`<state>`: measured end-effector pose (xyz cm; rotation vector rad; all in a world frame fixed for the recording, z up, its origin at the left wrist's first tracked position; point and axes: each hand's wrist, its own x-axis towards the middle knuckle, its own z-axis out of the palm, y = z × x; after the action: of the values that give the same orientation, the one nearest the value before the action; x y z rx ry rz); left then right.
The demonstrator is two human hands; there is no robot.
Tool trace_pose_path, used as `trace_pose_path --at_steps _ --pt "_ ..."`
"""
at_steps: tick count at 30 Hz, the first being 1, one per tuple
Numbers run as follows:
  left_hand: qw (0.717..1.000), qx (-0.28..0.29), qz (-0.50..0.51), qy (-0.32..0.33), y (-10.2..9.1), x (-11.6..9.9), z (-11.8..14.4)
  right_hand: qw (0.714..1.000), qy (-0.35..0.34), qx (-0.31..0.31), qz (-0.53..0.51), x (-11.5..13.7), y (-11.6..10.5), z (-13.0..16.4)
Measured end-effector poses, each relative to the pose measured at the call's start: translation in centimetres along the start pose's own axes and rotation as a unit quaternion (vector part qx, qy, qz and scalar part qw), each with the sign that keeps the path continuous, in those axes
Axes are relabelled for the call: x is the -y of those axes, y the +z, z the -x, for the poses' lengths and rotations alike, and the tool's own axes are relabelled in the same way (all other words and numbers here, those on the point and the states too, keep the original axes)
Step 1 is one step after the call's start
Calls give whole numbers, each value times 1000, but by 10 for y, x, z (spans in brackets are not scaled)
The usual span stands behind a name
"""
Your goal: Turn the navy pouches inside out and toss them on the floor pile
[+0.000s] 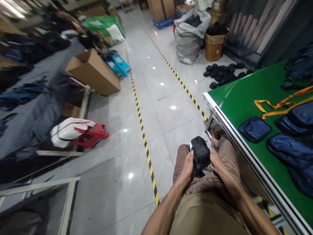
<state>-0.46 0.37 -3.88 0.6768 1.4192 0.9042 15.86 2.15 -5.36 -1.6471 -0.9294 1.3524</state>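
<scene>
Above my lap I hold a small black pouch [201, 151] with a bit of blue on its lower side. My left hand [188, 163] grips its left edge, thumb along the side. My right hand [215, 160] is closed on the opposite edge. The fingers behind the pouch are hidden. To my right, a small blue pouch [254, 128] lies on the green table [234, 94], beside larger blue bags [290, 147] and orange straps [276, 106].
Black pouches [222, 74] lie on the floor past the table, near a carton [214, 45] and a grey sack [188, 40]. Striped tape [139, 114] marks the floor. At left are a red stool [90, 135], a cardboard box [97, 71] and a person [70, 24].
</scene>
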Motion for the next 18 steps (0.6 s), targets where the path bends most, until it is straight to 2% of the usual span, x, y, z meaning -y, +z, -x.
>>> trace_pose_path --at_steps 3,6,9,11,12,14,16,18 --pt "999 -2 5 52 -13 -30 -3 996 -71 -28 36 31 -16 -4" --pt "994 3 14 109 -31 -78 4 987 -124 -59 85 65 -25 3" --pt "983 72 -38 163 -45 -123 30 978 -168 -24 119 85 -27 19" --pt "969 129 -120 174 -48 -137 53 965 -216 22 146 89 -28 30" --pt "961 144 -158 175 -48 -136 64 957 -238 44 158 89 -30 36" --pt "951 136 -212 182 -44 -122 81 942 -271 85 177 84 -35 44" --pt "945 105 -244 189 -37 -94 92 932 -278 129 193 73 -42 52" --pt "942 103 -259 186 -30 -62 96 927 -257 184 203 58 -52 58"
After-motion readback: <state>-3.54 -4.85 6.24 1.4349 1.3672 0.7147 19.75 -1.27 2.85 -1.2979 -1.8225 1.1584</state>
